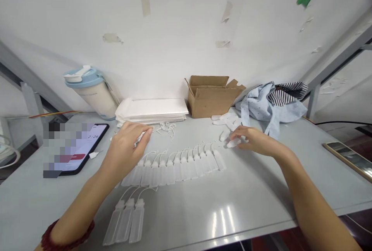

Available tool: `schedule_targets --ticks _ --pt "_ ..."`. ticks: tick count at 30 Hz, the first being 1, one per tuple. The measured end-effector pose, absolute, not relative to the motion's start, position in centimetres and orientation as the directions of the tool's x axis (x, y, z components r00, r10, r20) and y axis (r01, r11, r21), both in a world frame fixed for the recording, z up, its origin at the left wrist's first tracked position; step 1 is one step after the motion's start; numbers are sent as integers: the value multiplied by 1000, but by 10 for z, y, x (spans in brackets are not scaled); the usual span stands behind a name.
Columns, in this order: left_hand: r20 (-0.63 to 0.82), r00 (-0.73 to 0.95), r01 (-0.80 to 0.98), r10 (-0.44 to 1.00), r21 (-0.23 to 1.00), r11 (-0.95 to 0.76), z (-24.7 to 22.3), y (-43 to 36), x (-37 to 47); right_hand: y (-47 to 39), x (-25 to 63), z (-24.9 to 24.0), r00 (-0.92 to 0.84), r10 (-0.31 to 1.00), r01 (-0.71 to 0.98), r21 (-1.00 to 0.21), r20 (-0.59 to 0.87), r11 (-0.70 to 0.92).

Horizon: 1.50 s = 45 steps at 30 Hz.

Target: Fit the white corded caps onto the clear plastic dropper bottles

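Observation:
My left hand (128, 144) hovers over the left part of the table, thumb and fingers curved toward each other; small white pieces show behind it. White looped cords (167, 129) lie just right of its fingertips. My right hand (251, 140) reaches into a loose pile of translucent white pieces (228, 121), fingers bent around one at the near edge. Between the hands runs a curved row of flat translucent tubes (171, 171) with thin corded caps. Nearer the front, three more such tubes (124, 220) lie side by side.
Along the wall stand a blue-lidded cup (99, 98), a stack of white sheets (154, 109), an open cardboard box (212, 102) and a light blue cloth (261, 105). One phone (84, 146) lies left, another (350, 160) at the right edge.

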State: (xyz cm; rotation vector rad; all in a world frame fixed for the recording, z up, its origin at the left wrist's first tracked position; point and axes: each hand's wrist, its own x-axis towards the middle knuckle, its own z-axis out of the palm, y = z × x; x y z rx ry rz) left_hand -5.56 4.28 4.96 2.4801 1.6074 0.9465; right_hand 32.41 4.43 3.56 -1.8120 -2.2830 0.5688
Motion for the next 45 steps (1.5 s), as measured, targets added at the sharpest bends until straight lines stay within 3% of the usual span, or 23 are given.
schedule_targets --ticks 3,9,15,18,37,45 --pt "508 304 804 806 317 -503 49 40 -53 42 313 42 -263 965 837 -500 -10 223" --pt "451 375 708 810 425 -564 58 26 -42 26 269 44 -247 963 627 -739 111 246" --pt "283 331 560 900 709 -429 56 9 -24 -4 221 38 -433 901 352 -912 43 212" --pt "234 368 490 900 774 -401 53 3 -16 -12 211 34 -500 866 301 -930 32 209" --pt "316 542 404 779 714 -571 50 -8 -7 -15 207 23 -514 857 289 -936 24 200" --pt "259 546 408 797 748 -523 46 -9 -6 -17 209 23 -544 836 304 -910 76 281"
